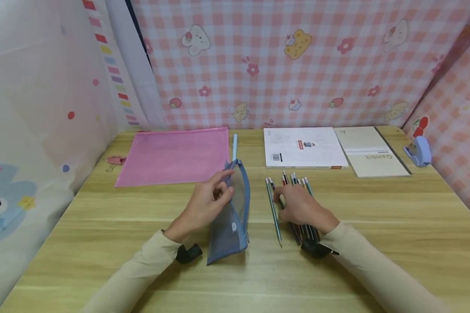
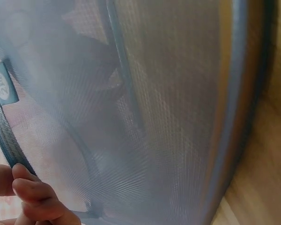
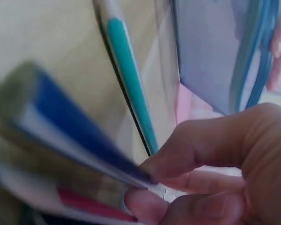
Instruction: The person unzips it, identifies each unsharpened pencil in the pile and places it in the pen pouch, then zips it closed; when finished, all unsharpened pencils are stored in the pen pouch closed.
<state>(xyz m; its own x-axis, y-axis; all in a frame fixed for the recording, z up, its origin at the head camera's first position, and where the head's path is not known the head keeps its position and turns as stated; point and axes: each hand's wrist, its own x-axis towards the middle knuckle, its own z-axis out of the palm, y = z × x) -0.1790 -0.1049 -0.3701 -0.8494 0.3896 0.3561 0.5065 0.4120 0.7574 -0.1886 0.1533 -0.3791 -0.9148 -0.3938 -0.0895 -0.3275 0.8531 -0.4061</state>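
Two hands work mid-table: left hand (image 1: 207,202) pinches the soft, limp mesh pouch (image 1: 231,217) by its stiffer zipper rim; right hand (image 1: 301,206) curls around light, slippery pencils (image 1: 293,182) just beside it.

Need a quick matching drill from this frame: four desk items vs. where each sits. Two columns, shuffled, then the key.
Things:
1. mesh pouch
2. pencils
3. pink folder
4. blue stapler

Places:
A. far right edge of the table
B. far left, lying flat
C. under the right hand
D. gripped at its top by the left hand

Pairs: 1-D, 2-C, 3-B, 4-A
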